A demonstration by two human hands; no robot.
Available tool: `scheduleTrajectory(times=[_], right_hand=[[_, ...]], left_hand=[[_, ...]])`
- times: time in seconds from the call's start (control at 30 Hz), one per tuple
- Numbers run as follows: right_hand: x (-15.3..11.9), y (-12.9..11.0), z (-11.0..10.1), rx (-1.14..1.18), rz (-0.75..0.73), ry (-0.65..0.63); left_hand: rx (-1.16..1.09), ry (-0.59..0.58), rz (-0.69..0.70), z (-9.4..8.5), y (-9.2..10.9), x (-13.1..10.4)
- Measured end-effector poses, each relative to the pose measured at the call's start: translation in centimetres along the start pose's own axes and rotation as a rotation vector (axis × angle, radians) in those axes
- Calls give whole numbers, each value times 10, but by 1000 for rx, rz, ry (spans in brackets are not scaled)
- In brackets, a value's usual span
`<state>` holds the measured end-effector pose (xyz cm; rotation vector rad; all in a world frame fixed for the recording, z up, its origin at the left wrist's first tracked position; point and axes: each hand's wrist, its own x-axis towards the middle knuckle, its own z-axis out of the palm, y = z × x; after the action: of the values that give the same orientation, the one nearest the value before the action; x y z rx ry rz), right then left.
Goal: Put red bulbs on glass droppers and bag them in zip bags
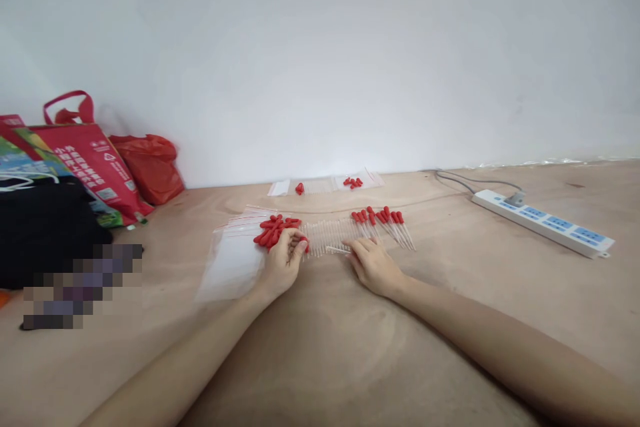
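My left hand (284, 261) is closed, with a red rubber bulb (304, 244) pinched between thumb and fingers. A pile of similar red bulbs (273, 230) lies just behind it, on flat clear zip bags (233, 263). My right hand (373, 265) is closed around a thin glass dropper tube (337, 250), which points left toward the bulb; the two are apart. Between and behind my hands lies a row of bare glass tubes (325, 233). Droppers with red bulbs fitted (395, 223) lie behind and to the right of my right hand.
Near the wall lie more clear bags (370, 179) with a few red bulbs (353, 183) and tubes. A white power strip (543, 223) with a plugged-in cable sits at right. Red shopping bags (95, 167) and a black cloth item (50, 227) stand at left.
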<state>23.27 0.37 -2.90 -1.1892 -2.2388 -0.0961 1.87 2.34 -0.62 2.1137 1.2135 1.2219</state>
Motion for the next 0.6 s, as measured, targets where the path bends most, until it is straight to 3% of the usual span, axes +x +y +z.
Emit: scheduleTrajectory(times=[0.1,0.27,0.4,0.6], right_hand=[[0,0,0,-17,0,-19],[2,1,0,2,5,-50],[3,1,-1,57,24,-34],[3,-3,-4,170,11,14]], left_hand=[[-42,-29,-30,5,-5,-7],[66,-54,43,3,-4,-5],[-20,7,48,3,-4,-5],[-111,-38,17,10,-7,-11]])
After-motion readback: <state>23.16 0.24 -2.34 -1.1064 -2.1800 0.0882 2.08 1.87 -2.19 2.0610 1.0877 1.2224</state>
